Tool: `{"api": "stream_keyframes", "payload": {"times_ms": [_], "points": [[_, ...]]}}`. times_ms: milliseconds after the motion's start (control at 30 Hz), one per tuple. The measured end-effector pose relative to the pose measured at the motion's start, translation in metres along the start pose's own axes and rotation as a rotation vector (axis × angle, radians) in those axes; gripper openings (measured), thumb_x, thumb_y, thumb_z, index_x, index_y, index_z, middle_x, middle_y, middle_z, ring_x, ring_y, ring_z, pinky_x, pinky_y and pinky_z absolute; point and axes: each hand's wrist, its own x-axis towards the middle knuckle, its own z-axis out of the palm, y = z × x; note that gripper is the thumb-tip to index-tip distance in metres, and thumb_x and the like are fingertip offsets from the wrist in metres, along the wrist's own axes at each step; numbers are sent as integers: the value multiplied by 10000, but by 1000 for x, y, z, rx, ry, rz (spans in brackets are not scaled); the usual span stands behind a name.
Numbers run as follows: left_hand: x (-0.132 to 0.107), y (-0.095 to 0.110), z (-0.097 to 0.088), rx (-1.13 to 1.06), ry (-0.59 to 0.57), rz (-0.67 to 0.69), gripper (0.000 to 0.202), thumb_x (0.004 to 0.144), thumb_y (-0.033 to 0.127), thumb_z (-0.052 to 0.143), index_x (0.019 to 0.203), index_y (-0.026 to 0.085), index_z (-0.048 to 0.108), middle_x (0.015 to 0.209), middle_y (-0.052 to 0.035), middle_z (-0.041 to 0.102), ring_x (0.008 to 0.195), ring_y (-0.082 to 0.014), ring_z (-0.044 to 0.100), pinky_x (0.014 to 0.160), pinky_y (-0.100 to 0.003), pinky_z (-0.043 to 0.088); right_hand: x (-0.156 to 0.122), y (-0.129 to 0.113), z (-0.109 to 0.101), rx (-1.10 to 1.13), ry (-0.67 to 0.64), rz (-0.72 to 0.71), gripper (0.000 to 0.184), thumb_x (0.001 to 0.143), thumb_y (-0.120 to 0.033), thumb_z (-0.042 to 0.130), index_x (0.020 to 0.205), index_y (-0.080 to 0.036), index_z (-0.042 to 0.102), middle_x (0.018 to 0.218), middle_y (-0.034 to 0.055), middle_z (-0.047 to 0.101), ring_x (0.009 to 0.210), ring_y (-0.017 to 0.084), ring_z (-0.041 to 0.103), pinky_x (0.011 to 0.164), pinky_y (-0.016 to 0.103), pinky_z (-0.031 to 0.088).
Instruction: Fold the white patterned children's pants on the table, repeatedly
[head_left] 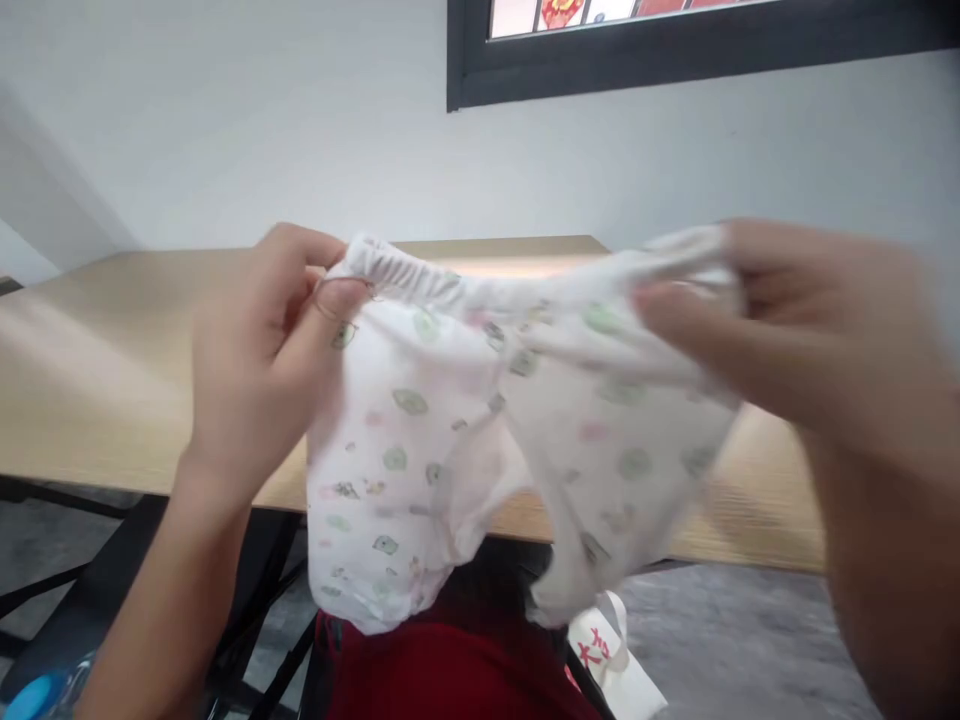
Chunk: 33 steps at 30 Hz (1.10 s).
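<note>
A small pair of white shorts (397, 430) with an elastic waistband and a print of green and pink figures hangs in the air before me. My left hand (270, 340) pinches one end of the waistband between thumb and fingers. At the opposite end, my right hand (795, 320) grips the waistband, smeared by motion. The band is stretched between both hands, and the two legs dangle over the table's front edge. The right half of the shorts is blurred.
A light wooden table (97, 380) stands behind the shorts, against a white wall (300, 120). Below are a black folding chair (97, 580), a bottle with a blue cap (37, 695) and a white bag with red characters (626, 680). A dark window frame (637, 75) is above.
</note>
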Motion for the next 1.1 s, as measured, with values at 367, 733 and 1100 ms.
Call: {"api": "stream_keyframes", "payload": {"times_ms": [367,733,1100], "points": [[61,-131,145,287,-557,-195,138,851,198,438,853,158,571,878,-64,633,768,-165,523,667,-258,352,113,134,136,-174,-473,284,253,832,-211,522,594,-158,455,529,-41,409,496,90,421,501,233,293],[39,-114,138,237,-699,-90,245,894,308,367,956,173,562,968,-90,597,902,-218,522,742,-309,369,111,129,143,-357,-329,25,361,851,-297,503,1161,-114,519,1208,154,531,1134,341,422,930,535,312],[-63,-78,73,157,-996,21,484,922,355,246,1323,120,381,1391,-121,393,1269,-251,366,1034,-394,303,63,64,235,-187,-815,-513,399,943,-187,270,1313,-115,399,1409,114,340,1270,291,304,1024,499,229]]}}
